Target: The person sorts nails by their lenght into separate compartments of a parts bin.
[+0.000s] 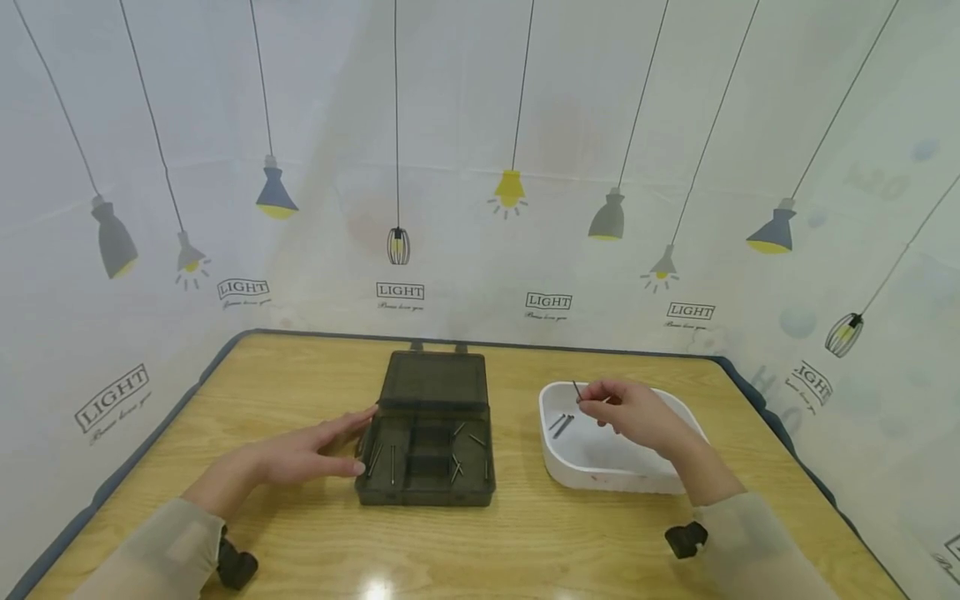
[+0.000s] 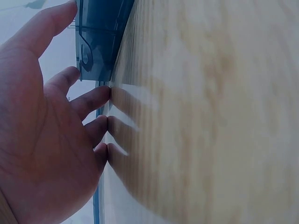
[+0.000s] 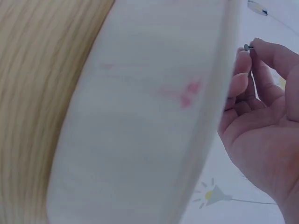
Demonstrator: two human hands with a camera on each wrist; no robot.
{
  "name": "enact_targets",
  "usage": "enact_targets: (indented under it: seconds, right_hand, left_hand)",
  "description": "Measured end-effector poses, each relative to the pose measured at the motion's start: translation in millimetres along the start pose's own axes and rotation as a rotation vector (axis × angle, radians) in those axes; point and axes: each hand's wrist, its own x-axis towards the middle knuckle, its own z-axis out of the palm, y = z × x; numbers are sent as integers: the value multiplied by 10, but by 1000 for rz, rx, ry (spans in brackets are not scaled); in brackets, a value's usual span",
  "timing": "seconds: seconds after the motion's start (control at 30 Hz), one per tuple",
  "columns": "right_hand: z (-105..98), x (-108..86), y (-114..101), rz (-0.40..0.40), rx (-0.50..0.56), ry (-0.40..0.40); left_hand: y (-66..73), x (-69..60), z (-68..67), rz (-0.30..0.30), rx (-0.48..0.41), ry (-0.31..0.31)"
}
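Observation:
My right hand (image 1: 633, 414) pinches a thin metal nail (image 1: 577, 390) between thumb and fingertips, over the white tray (image 1: 600, 479). Its small round head (image 3: 247, 47) pokes out past the fingertips in the right wrist view. Inside the tray lie several more nails (image 1: 561, 426). To the left, a dark see-through plastic box (image 1: 427, 497) has its lid (image 1: 435, 377) raised backward. Several nails (image 1: 393, 464) lie in its left and right compartments. My left hand (image 1: 300, 454) rests at the box's left side, thumb and index finger by its edge, other fingertips on the table.
Both containers stand on a wooden table (image 1: 517, 533) with a dark blue edge. Behind it hangs a pale backdrop (image 1: 450, 100) printed with lamps. The tray's outer wall (image 3: 154, 116) bears red marks.

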Motion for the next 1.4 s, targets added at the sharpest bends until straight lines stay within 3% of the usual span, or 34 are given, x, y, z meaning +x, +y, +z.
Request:
enact_targets:
  seconds: [0.43,1.0,1.23,1.4]
  right_hand:
    - [277,23,-426,-171,100,-13]
    - [814,239,-791,-177,192,-88]
    - [1053,337,-918,-247,211,-113]
    - [1212,410,-974,-245,225,-123]
  left_hand:
    - [-57,13,-5,-14,-22,5]
    - [-67,25,-5,-14,-8,9]
    - [-72,29,-1,4,-8,6]
    - [-48,23,0,11,-15,5]
